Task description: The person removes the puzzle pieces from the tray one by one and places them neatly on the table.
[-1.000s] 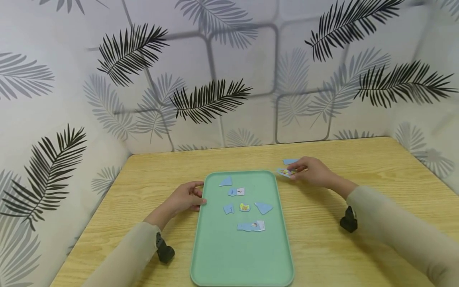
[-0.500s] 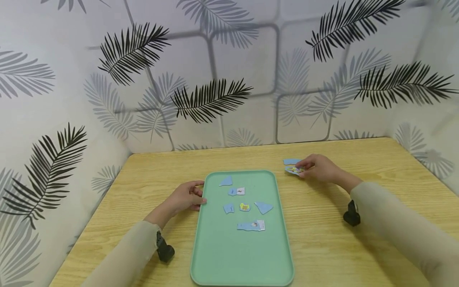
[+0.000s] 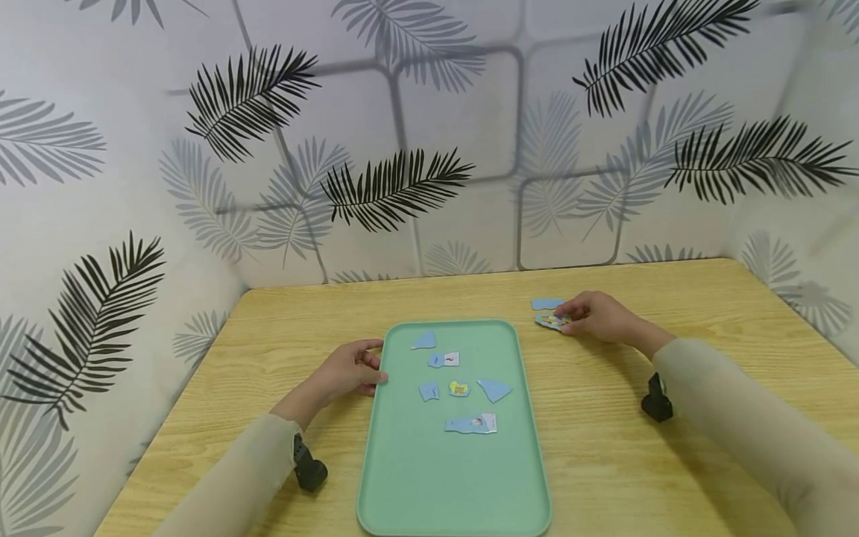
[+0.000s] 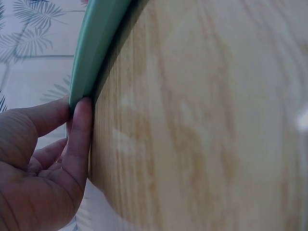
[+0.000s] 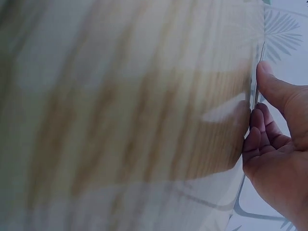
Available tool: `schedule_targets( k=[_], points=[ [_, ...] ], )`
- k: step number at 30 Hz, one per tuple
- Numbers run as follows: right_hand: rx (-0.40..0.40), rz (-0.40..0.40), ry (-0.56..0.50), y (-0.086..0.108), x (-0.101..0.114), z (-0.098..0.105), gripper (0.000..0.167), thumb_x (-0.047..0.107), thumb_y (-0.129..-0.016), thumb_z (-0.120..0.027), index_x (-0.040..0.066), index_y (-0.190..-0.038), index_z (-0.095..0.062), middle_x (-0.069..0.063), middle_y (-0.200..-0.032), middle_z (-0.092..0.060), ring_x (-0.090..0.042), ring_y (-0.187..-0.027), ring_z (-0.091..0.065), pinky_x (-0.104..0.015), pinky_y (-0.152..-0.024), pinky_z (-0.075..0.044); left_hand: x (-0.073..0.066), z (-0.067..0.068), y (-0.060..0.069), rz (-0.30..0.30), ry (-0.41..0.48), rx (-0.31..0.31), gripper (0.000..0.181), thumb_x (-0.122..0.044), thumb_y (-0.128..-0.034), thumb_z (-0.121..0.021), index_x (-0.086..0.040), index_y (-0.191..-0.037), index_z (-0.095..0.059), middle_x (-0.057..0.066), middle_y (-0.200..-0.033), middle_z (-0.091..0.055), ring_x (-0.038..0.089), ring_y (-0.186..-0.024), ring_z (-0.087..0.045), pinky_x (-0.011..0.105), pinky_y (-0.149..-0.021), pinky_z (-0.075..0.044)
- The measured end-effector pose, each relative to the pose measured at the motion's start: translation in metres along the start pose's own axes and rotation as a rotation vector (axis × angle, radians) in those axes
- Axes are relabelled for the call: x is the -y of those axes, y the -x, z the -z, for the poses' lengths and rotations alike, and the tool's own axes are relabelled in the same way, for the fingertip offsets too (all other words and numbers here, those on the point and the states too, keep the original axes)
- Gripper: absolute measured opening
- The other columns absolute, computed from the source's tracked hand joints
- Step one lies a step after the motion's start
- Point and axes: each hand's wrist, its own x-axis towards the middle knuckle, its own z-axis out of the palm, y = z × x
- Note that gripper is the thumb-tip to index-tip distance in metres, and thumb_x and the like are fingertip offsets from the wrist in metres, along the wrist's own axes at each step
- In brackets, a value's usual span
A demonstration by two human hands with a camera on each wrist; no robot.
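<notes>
My left hand (image 3: pixel 345 371) grips the left rim of a green tray (image 3: pixel 456 481); in the left wrist view the thumb and a finger pinch its edge (image 4: pixel 96 53). Just beyond the tray's far right corner, my right hand (image 3: pixel 599 315) pinches a blue jigsaw piece (image 3: pixel 548 321) with a yellow picture, low over the table. Its fingers cover part of the piece. Right behind it lies a plain blue piece (image 3: pixel 545 303), partly hidden by the fingers. From the right wrist view, the held piece shows only as a thin edge.
Several jigsaw pieces lie apart on the tray, among them a long blue piece (image 3: pixel 471 424), a yellow piece (image 3: pixel 459 389) and a blue corner-shaped piece (image 3: pixel 494 389). The wooden table (image 3: pixel 631 462) meets a leaf-patterned wall (image 3: pixel 463 224) at the back.
My right hand has moved right with the jigsaw piece, away from the tray and closer to the plain blue piece, then stayed nearly still. The left hand keeps its place on the rim.
</notes>
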Motion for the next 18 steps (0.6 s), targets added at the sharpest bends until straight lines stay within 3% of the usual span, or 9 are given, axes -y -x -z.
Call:
schedule_targets(
  k=[12, 18],
  points=[
    [0.023, -0.039, 0.024, -0.0045, 0.0023, -0.0007, 0.028, 0.011, -0.088, -0.073, -0.001, -0.114, -0.070, -0.018, -0.114, -0.063, -0.030, -0.103, -0.055, -0.049, -0.091, -0.044, 0.0006, 0.0003, -0.0005, 0.001, -0.009, -0.006, 0.067, 0.005, -0.0865, -0.069, 0.000, -0.146, -0.039, 0.012, -0.096, -0.052, 0.018, -0.072, -0.055, 0.032, -0.064, -0.057],
    [0.018, -0.041, 0.042, -0.0056, 0.0020, -0.0003, 0.028, 0.011, -0.088, -0.073, 0.000, -0.113, -0.071, -0.016, -0.109, -0.065, -0.027, -0.097, -0.054, -0.046, -0.087, -0.045, 0.0004, 0.0006, -0.0004, -0.008, -0.019, -0.006, 0.067, 0.005, -0.0867, -0.069, 0.000, -0.146, -0.039, 0.012, -0.097, -0.052, 0.019, -0.073, -0.056, 0.032, -0.065, -0.057]
  ],
)
